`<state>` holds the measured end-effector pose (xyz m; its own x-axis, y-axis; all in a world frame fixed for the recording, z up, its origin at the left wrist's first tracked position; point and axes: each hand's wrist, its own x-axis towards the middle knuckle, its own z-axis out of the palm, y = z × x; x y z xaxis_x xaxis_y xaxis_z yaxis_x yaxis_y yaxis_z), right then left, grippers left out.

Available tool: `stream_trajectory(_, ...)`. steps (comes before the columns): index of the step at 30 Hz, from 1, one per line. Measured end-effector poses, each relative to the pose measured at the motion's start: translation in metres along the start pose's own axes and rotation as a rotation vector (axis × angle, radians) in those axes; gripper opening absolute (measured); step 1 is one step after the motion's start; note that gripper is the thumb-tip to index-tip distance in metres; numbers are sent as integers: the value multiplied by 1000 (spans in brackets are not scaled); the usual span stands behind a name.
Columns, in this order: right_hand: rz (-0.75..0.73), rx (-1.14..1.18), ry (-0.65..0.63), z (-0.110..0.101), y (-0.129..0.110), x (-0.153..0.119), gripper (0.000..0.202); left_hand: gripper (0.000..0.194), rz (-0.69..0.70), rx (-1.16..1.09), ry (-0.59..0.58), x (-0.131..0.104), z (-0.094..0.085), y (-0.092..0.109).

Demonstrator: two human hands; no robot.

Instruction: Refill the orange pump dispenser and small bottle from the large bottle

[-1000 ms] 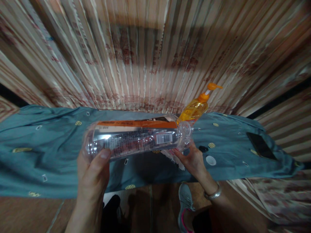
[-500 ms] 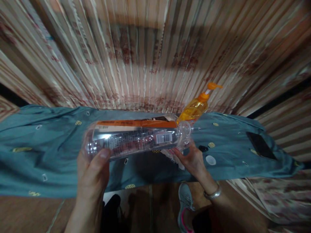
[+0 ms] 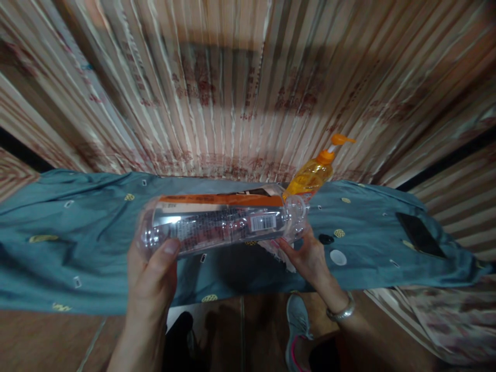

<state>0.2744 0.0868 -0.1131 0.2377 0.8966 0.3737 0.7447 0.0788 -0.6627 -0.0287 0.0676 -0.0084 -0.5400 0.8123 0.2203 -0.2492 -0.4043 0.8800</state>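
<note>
**Clear bottle on its side in both hands, pump bottle close to its neck**

Clock centred on the clear bottle, held near-level above the tabletop. Left hand, 8 o'clock, grips the base, thumb in front. Right hand, 4 o'clock, pinches a crumpled tissue at the neck; I can't see its far fingers.

Risks, my read: slick plastic could roll if the left grip loosens. Swinging the neck toward 2 could knock the pump bottle; I can't tell if they touch. Can't tell if the neck is capped, so tilting might drip.

Surface: teal patterned cloth, wrinkled. Black piece and white disc around 3, dark phone farther out. Striped curtain at 12, tiled floor toward 7. Dim light.
</note>
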Motion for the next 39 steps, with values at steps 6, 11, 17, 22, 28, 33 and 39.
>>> stream_trajectory(6,-25,-3,2,1,2,-1,91,70,29,34,-43,-2,-5,-2)
stream_trajectory(11,-9,-21,11,2,4,-2,87,68,88,67,-72,-4,-9,-8)
stream_trajectory(17,3,-7,21,1,2,-2,97,74,35,50,-45,-5,-12,-6)
stream_trajectory(22,-16,-4,-4,-1,1,-1,87,69,-11,25,-27,-4,-11,-2)
stream_trajectory(28,-22,0,5,0,0,0,80,73,-13,29,-7,-5,-8,0)
stream_trajectory(33,-38,6,11,1,1,0,84,80,-13,37,8,-5,-9,-1)
stream_trajectory(39,-29,-8,10,1,3,0,93,82,-43,23,30,-4,-8,2)
